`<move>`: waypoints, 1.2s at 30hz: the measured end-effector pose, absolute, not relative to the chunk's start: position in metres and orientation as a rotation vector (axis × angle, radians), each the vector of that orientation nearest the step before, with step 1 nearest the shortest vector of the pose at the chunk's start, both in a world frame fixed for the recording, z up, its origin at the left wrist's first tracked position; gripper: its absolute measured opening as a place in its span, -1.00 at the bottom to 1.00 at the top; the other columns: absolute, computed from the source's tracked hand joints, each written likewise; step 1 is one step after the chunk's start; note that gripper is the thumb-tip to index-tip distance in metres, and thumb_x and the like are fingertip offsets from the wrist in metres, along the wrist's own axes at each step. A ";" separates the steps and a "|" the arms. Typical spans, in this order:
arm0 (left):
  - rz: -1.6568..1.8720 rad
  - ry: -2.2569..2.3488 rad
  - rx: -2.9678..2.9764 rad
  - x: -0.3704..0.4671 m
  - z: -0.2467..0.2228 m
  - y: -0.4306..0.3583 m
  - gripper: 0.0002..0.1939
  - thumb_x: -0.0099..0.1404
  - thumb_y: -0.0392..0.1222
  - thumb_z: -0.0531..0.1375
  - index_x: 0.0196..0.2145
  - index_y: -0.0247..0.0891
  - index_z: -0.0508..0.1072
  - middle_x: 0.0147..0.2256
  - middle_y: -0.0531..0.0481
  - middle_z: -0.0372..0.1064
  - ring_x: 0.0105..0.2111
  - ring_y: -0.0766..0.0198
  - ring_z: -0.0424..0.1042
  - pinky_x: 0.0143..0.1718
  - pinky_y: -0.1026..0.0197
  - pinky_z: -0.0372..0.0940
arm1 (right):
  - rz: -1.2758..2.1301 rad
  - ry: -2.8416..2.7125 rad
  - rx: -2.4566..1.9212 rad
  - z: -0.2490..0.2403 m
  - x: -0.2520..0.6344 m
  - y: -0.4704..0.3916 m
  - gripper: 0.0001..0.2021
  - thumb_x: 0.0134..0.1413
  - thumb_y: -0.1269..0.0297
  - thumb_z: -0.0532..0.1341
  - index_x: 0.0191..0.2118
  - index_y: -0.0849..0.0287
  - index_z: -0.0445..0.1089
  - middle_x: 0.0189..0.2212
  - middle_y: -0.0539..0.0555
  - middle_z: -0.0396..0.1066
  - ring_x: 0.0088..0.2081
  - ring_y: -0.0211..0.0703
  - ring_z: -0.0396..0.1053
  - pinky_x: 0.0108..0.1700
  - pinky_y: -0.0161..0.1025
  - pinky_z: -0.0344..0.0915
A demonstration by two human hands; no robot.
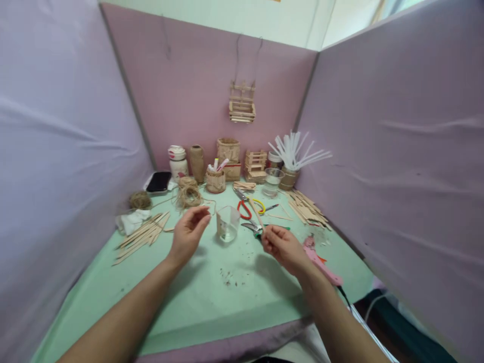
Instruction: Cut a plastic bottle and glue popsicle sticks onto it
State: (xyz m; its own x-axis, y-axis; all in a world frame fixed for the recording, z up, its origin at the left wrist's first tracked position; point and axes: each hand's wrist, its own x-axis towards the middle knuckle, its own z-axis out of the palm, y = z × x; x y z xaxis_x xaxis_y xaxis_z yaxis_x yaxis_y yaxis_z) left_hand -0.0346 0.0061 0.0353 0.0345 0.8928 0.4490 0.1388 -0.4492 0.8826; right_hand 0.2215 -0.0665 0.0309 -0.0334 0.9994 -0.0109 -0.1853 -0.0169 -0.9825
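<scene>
My right hand [282,246] pinches the lower end of a thin wooden stick [256,213], which points up and away over the tools. My left hand [190,233] is raised with curved, parted fingers and holds nothing; it is just left of a clear plastic cup [228,225]. The cup stands upright on the green table [212,302] between my hands, with a small patch on its left side. Behind the stick lie scissors with red and yellow handles [244,209]. Green-handled cutters [252,228] lie partly hidden by my right hand.
A pink glue gun [321,262] lies right of my right hand. Wooden sticks lie in piles at the left [141,237] and right [308,207]. Twine [188,194], a pen holder [216,180], a second clear cup [273,182] and white glue sticks [293,151] stand toward the back.
</scene>
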 end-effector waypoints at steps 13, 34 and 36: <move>1.091 0.750 1.183 -0.017 0.028 -0.018 -0.77 0.08 -0.11 0.40 -0.32 -0.29 0.60 -0.36 -0.05 0.55 -0.38 0.30 0.45 -0.31 0.29 0.32 | 1.473 -1.232 -1.142 -0.007 0.170 -0.076 -0.56 0.00 -0.16 0.30 -0.49 0.15 0.30 -0.62 -0.09 0.23 -0.56 -0.34 0.08 -0.51 -0.34 -0.03; 1.022 0.674 0.778 -0.022 0.019 -0.004 -0.68 -0.01 -0.17 0.49 -0.35 -0.34 0.53 -0.36 -0.05 0.51 -0.43 0.42 0.44 -0.39 0.40 0.39 | 0.277 -1.765 -2.139 0.045 0.304 -0.116 -0.69 0.11 -0.04 0.13 -0.34 0.11 0.39 -0.33 0.15 0.48 -0.30 -0.01 0.39 -0.28 -0.18 0.22; 1.017 0.673 0.783 -0.023 0.017 -0.003 -0.66 -0.02 -0.15 0.49 -0.34 -0.34 0.52 -0.35 -0.05 0.51 -0.43 0.41 0.45 -0.39 0.40 0.39 | 0.157 -1.771 -2.327 0.043 0.323 -0.120 -0.63 0.06 -0.09 0.17 -0.28 0.15 0.41 -0.25 0.23 0.49 -0.22 0.07 0.42 -0.25 -0.15 0.25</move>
